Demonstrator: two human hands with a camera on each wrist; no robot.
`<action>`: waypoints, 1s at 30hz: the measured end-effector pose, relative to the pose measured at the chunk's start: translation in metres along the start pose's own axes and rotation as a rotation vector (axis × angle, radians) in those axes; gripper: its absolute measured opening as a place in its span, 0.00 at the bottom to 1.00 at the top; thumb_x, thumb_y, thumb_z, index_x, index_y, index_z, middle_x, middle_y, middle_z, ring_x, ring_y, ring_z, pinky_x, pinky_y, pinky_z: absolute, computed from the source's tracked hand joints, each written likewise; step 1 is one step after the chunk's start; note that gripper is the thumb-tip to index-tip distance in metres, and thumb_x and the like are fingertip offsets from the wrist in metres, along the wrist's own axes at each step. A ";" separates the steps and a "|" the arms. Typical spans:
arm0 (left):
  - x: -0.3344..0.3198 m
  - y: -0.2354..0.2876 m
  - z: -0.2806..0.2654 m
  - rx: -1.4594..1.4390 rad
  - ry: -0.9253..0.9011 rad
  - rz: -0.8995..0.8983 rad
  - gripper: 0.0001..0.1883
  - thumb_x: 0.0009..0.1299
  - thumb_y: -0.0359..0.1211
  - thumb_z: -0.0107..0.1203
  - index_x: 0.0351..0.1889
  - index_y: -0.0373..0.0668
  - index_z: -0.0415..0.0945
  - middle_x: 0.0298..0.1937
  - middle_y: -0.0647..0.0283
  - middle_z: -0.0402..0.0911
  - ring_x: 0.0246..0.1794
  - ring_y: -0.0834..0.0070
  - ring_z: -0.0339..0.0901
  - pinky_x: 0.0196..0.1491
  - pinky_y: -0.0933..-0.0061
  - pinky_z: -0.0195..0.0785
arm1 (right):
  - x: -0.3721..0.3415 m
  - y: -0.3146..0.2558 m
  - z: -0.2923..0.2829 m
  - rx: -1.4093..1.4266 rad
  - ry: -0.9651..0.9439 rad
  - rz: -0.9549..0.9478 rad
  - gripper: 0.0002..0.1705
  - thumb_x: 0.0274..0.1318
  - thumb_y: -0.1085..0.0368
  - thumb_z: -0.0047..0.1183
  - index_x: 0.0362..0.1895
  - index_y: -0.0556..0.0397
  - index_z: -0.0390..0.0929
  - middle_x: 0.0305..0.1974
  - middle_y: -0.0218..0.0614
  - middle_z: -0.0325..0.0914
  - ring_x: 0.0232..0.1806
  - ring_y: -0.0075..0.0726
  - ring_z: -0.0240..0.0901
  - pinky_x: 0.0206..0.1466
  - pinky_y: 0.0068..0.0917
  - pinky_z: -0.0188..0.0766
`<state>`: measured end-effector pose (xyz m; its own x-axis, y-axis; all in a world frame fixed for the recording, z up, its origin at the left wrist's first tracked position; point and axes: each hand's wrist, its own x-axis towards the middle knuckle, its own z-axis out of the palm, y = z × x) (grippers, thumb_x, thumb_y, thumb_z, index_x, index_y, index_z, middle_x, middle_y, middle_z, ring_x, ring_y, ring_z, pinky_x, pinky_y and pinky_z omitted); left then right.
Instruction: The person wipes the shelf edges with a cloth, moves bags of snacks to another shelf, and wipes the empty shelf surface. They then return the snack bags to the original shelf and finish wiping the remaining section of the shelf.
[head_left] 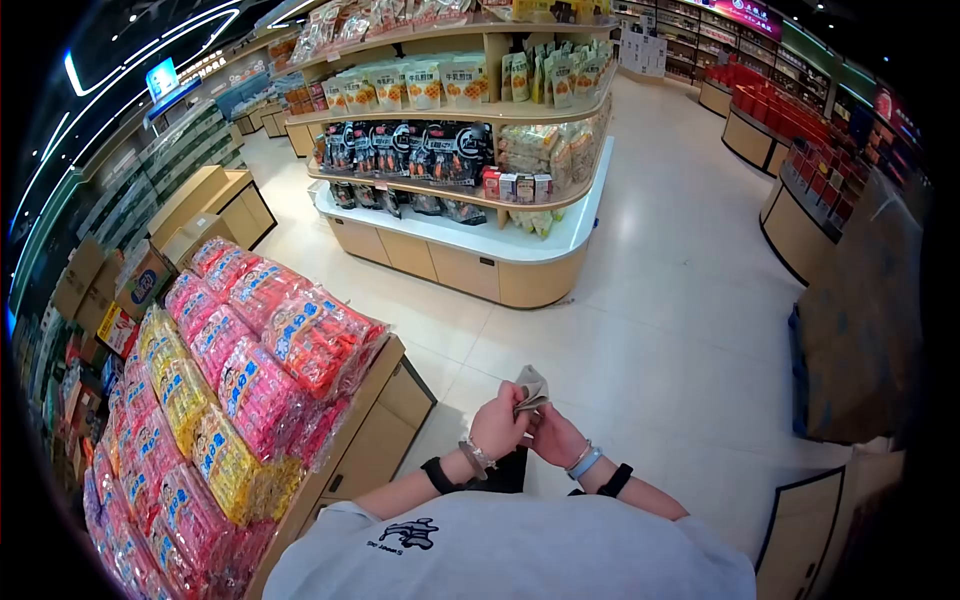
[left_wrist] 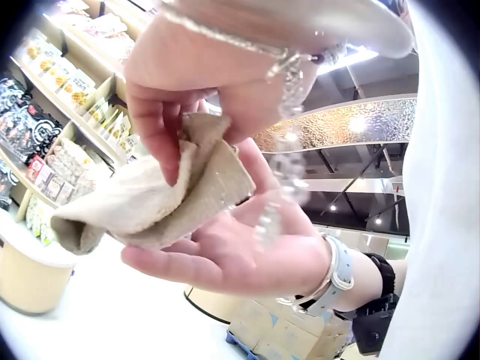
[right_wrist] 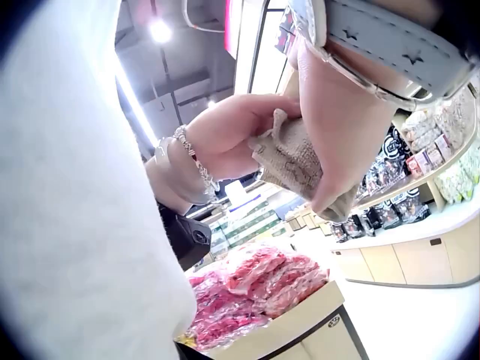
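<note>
A folded beige-grey cloth [head_left: 533, 385] is held up in front of the body, over the aisle floor. My left hand [left_wrist: 187, 67] pinches it from above, fingertips [left_wrist: 174, 169] pressed into a fold. Below it, my right hand [left_wrist: 240, 255] lies palm up with straight fingers, and the cloth rests over them. Seen from the right wrist, the coarse weave of the cloth [right_wrist: 292, 154] shows between both hands. One white corner of it droops past the right fingers in the left wrist view. Part of the right thumb is hidden behind the cloth.
On the left, a wooden display counter [head_left: 385, 400] bears stacked pink, yellow and red snack packs [head_left: 265, 385]. Ahead stands a rounded shelf unit [head_left: 480, 262] with bagged snacks. Cardboard boxes [head_left: 865, 320] are piled on the right, and pale floor [head_left: 660, 300] runs between.
</note>
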<state>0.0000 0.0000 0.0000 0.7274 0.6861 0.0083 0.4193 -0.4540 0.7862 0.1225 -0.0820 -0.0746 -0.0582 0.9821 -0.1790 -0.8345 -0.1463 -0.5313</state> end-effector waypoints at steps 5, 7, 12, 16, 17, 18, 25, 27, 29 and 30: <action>0.151 -0.034 0.016 -0.251 -0.297 0.302 0.27 0.62 0.33 0.51 0.57 0.43 0.52 0.43 0.48 0.77 0.42 0.56 0.75 0.41 0.63 0.68 | 0.108 -0.093 -0.103 0.166 -0.075 0.003 0.22 0.62 0.51 0.39 0.55 0.48 0.65 0.52 0.33 0.70 0.53 0.34 0.67 0.56 0.36 0.63; 0.205 -0.038 -0.005 -0.246 -0.512 0.205 0.34 0.62 0.34 0.51 0.64 0.47 0.44 0.49 0.50 0.75 0.47 0.59 0.74 0.47 0.66 0.67 | 0.146 -0.147 -0.089 0.181 0.206 -0.137 0.20 0.62 0.53 0.40 0.54 0.48 0.65 0.50 0.33 0.71 0.51 0.34 0.69 0.54 0.35 0.66; 0.324 -0.062 -0.033 -0.249 -0.667 0.167 0.24 0.65 0.34 0.49 0.59 0.44 0.58 0.47 0.54 0.75 0.45 0.65 0.75 0.48 0.68 0.67 | 0.203 -0.238 -0.144 -0.096 0.606 -0.470 0.18 0.60 0.61 0.45 0.53 0.50 0.65 0.49 0.35 0.71 0.49 0.35 0.70 0.49 0.33 0.69; 0.402 -0.088 -0.040 -0.226 -0.709 0.110 0.18 0.66 0.34 0.47 0.54 0.43 0.63 0.44 0.56 0.76 0.45 0.67 0.75 0.48 0.69 0.67 | 0.228 -0.286 -0.186 -0.285 0.934 -0.687 0.18 0.57 0.66 0.46 0.52 0.53 0.65 0.48 0.37 0.71 0.48 0.36 0.69 0.49 0.32 0.69; 0.419 -0.095 -0.040 -0.229 -0.726 0.097 0.18 0.66 0.34 0.47 0.54 0.43 0.63 0.44 0.56 0.76 0.45 0.67 0.75 0.48 0.69 0.67 | 0.234 -0.295 -0.199 -0.301 1.000 -0.730 0.17 0.57 0.67 0.47 0.51 0.54 0.66 0.47 0.37 0.71 0.47 0.35 0.69 0.48 0.31 0.69; 0.437 -0.101 -0.041 -0.219 -0.731 0.077 0.18 0.66 0.35 0.47 0.54 0.43 0.64 0.43 0.56 0.77 0.45 0.67 0.75 0.48 0.69 0.67 | 0.241 -0.306 -0.214 -0.321 1.062 -0.774 0.17 0.56 0.68 0.48 0.51 0.55 0.66 0.46 0.36 0.71 0.46 0.35 0.69 0.48 0.30 0.69; 0.560 -0.124 -0.055 -0.160 -0.550 -0.111 0.18 0.66 0.36 0.47 0.53 0.41 0.65 0.44 0.57 0.76 0.45 0.68 0.74 0.48 0.69 0.67 | 0.347 -0.435 -0.305 -0.134 1.064 -0.703 0.18 0.55 0.71 0.44 0.52 0.59 0.65 0.48 0.38 0.70 0.48 0.38 0.69 0.50 0.33 0.68; 0.596 -0.118 -0.066 -0.139 -0.483 -0.069 0.18 0.66 0.35 0.48 0.53 0.41 0.66 0.44 0.57 0.76 0.46 0.68 0.74 0.47 0.69 0.68 | 0.395 -0.482 -0.301 -0.209 1.063 -0.726 0.20 0.55 0.72 0.44 0.53 0.61 0.64 0.48 0.39 0.70 0.47 0.37 0.69 0.49 0.30 0.68; 0.631 -0.113 -0.077 -0.117 -0.419 -0.019 0.18 0.65 0.34 0.48 0.53 0.41 0.66 0.44 0.57 0.76 0.46 0.68 0.74 0.47 0.69 0.68 | 0.438 -0.523 -0.288 -0.358 1.093 -0.799 0.22 0.56 0.72 0.43 0.56 0.62 0.61 0.50 0.41 0.68 0.49 0.37 0.67 0.50 0.28 0.66; 0.647 -0.112 -0.086 -0.087 -0.375 -0.010 0.19 0.65 0.34 0.49 0.53 0.41 0.66 0.45 0.57 0.76 0.46 0.67 0.74 0.47 0.69 0.68 | 0.460 -0.540 -0.273 -0.473 1.114 -0.875 0.23 0.57 0.72 0.43 0.57 0.62 0.60 0.52 0.41 0.67 0.50 0.37 0.66 0.51 0.27 0.65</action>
<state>0.3770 0.5430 -0.0295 0.8785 0.4276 -0.2133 0.3914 -0.3877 0.8346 0.6958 0.4163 -0.0960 0.9732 0.2163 -0.0787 -0.1206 0.1880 -0.9747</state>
